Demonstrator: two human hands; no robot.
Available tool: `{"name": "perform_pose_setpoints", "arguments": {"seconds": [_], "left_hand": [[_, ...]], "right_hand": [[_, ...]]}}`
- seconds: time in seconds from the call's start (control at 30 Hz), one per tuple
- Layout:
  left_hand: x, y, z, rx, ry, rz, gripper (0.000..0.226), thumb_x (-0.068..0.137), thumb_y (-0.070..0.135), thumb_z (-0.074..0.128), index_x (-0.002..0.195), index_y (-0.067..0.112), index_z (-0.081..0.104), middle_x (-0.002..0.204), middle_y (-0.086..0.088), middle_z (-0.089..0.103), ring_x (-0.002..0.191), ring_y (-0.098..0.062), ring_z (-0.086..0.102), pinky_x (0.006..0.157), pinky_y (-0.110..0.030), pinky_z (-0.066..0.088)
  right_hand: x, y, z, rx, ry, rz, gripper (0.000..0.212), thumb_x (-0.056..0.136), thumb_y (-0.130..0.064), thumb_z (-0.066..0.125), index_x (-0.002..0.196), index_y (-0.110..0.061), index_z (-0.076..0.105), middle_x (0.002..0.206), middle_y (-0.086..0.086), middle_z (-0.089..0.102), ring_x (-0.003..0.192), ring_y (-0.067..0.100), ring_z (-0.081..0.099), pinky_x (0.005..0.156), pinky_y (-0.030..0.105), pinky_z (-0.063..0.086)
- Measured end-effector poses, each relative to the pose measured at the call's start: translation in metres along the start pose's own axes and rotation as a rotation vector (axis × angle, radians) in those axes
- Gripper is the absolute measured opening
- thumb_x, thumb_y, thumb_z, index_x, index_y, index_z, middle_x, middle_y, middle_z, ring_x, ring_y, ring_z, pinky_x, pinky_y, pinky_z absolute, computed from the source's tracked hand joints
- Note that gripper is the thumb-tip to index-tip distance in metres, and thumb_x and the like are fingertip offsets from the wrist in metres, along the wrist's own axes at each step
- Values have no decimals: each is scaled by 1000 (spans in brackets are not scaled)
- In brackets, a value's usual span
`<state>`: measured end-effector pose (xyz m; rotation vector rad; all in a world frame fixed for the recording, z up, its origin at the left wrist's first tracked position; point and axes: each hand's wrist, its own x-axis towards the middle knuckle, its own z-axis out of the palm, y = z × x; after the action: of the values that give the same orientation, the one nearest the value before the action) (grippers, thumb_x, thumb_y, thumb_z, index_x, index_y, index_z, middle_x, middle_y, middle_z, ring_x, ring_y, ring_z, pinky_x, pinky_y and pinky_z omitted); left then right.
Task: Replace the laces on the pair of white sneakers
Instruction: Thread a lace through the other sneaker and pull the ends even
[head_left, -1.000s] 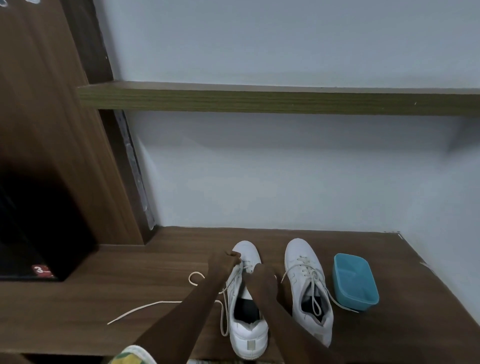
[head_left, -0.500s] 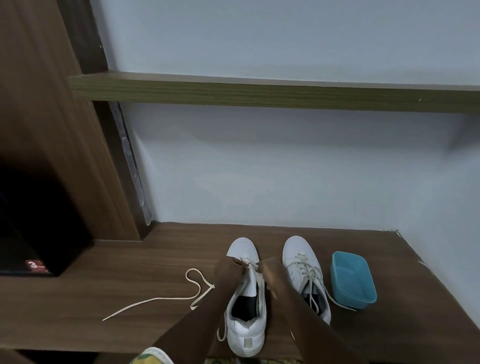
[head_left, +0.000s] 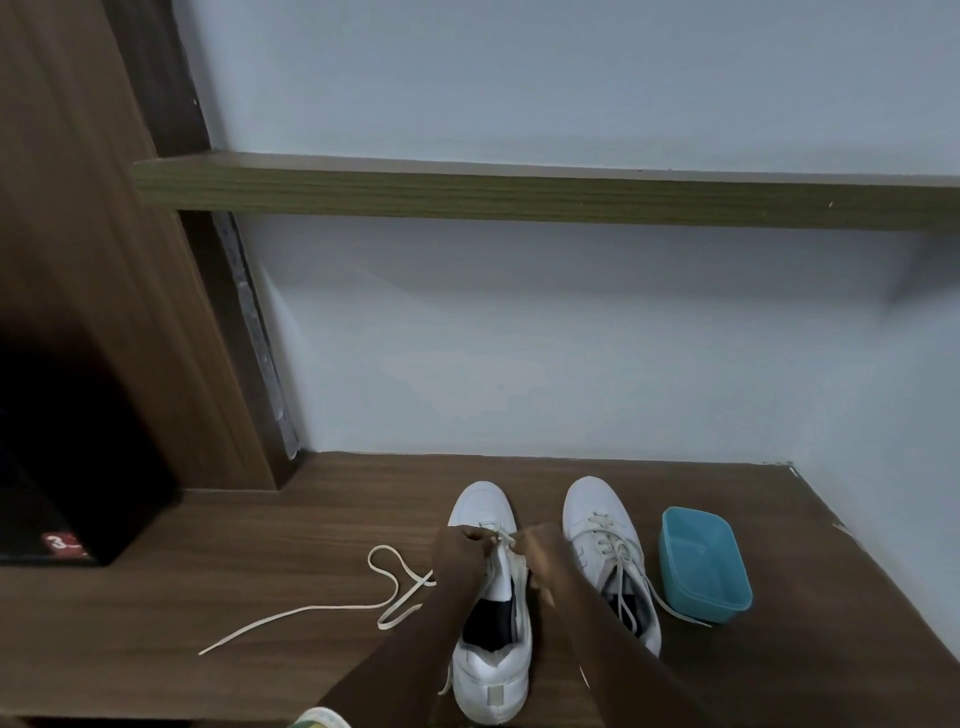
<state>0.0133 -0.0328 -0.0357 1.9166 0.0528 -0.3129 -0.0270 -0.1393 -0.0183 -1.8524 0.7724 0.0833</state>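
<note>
Two white sneakers stand side by side on the wooden surface, toes to the wall. The left sneaker (head_left: 480, 506) has its tongue open and a cream lace (head_left: 311, 609) trailing off to the left in a loop. My left hand (head_left: 457, 551) and my right hand (head_left: 540, 553) meet over its front eyelets, each pinching the lace there. The right sneaker (head_left: 597, 525) is fully laced, with loose lace ends lying toward the heel and to the right.
A teal plastic tub (head_left: 704, 564) stands just right of the right sneaker. A wooden shelf (head_left: 519, 192) juts from the wall above. A brown cabinet panel (head_left: 104, 260) and a dark recess (head_left: 62, 457) lie to the left. The wall closes in on the right.
Both hands have drawn together at the left sneaker's front eyelets. The trailing lace loop has shifted closer to the shoe. The camera tilted down slightly.
</note>
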Motion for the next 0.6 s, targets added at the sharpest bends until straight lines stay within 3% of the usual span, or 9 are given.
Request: {"name": "perform_pose_setpoints", "arguments": {"seconds": [0.1, 0.2, 0.3, 0.37, 0.43, 0.53, 0.6], "left_hand": [[1, -1, 1, 21, -7, -8, 9, 81, 9, 71, 87, 5, 77, 66, -3, 68, 59, -9, 54, 65, -23, 42], [0, 1, 1, 74, 0, -5, 9, 80, 11, 72, 87, 7, 77, 85, -13, 73, 71, -19, 63, 70, -26, 45], [2, 3, 2, 181, -31, 30, 11, 82, 13, 70, 90, 8, 77, 89, -13, 74, 86, -27, 68, 72, -29, 47], [0, 7, 2, 299, -42, 41, 14, 83, 14, 67, 92, 11, 77, 91, -9, 73, 88, -23, 67, 69, -27, 46], [2, 9, 2, 392, -24, 54, 16, 83, 16, 63, 93, 16, 76, 94, -5, 72, 91, -21, 66, 72, -27, 48], [0, 12, 0, 516, -26, 105, 21, 85, 18, 58, 95, 19, 75, 99, -1, 72, 94, -19, 65, 77, -26, 46], [0, 11, -1, 489, -30, 108, 19, 85, 16, 59, 94, 18, 76, 98, -3, 72, 92, -18, 65, 73, -24, 45]], "right_hand": [[1, 0, 0, -28, -4, -13, 20, 89, -2, 59, 104, 4, 70, 63, 3, 55, 55, 13, 49, 39, 18, 33], [0, -2, 1, -95, -13, -27, 25, 92, -6, 56, 113, 4, 65, 89, 13, 63, 70, 19, 60, 41, 16, 38], [1, -4, -1, -112, 38, 10, 30, 90, -6, 55, 118, 2, 62, 107, 17, 64, 54, 0, 58, 40, 8, 41], [1, -5, -1, -180, -23, -24, 28, 95, -13, 52, 118, -3, 65, 111, 17, 65, 70, 5, 61, 52, 19, 43], [-2, -5, 0, -241, -34, -63, 27, 95, -14, 52, 114, -3, 68, 106, 18, 67, 81, 20, 57, 65, 27, 44], [-3, -3, 2, -254, 3, -74, 21, 89, -9, 59, 102, 2, 71, 75, 10, 62, 70, 20, 55, 59, 28, 41], [-6, -6, 3, -336, 2, -96, 19, 90, -14, 57, 88, 0, 70, 70, 4, 57, 74, 19, 53, 62, 26, 38]]}}
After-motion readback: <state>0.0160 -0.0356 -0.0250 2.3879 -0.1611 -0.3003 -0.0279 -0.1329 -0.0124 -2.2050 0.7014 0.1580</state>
